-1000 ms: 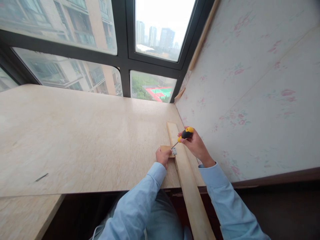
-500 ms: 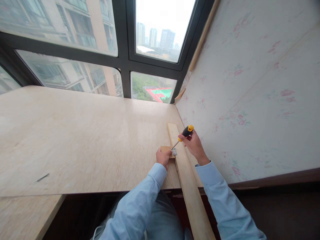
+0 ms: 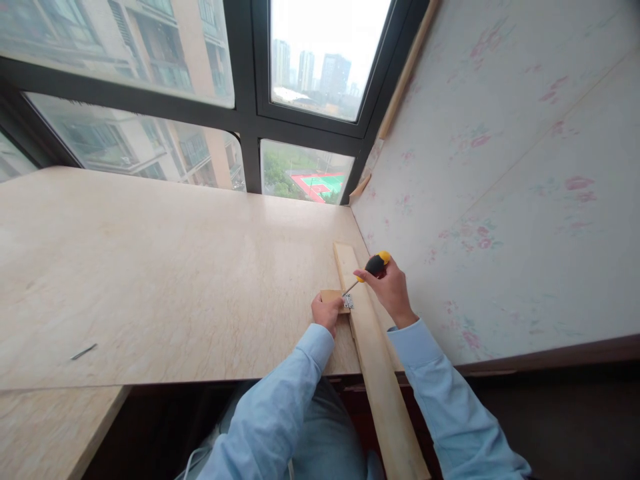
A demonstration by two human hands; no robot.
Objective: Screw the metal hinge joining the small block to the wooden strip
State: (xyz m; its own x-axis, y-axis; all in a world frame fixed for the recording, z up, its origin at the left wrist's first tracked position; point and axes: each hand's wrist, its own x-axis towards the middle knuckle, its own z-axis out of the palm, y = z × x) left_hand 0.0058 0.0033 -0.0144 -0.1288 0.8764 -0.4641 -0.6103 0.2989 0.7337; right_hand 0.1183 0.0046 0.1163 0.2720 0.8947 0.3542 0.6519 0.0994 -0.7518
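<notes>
My right hand (image 3: pixel 389 285) is closed round the black and yellow handle of a screwdriver (image 3: pixel 376 264). The shaft slants down to the left, and its tip meets the left part of a small metal hinge (image 3: pixel 349 301). That hinge lies across a small wooden block (image 3: pixel 330 295) and a long wooden board (image 3: pixel 373 340). My left hand (image 3: pixel 327 312) grips the block, its fingertips close to the hinge and the screwdriver tip. Whether those fingers also pinch a screw is too small to make out.
The board rests on a marble-patterned sill (image 3: pixel 175 280) and juts past its front edge towards me. A thin metal bit (image 3: pixel 83 352) lies at the left of the sill. A papered wall (image 3: pixel 525 200) rises close on the right, and a dark-framed window (image 3: pixel 249 120) stands behind.
My right hand and the screwdriver handle have turned and shifted very slightly. The left hand keeps its hold on the block. The whole view has moved a little.
</notes>
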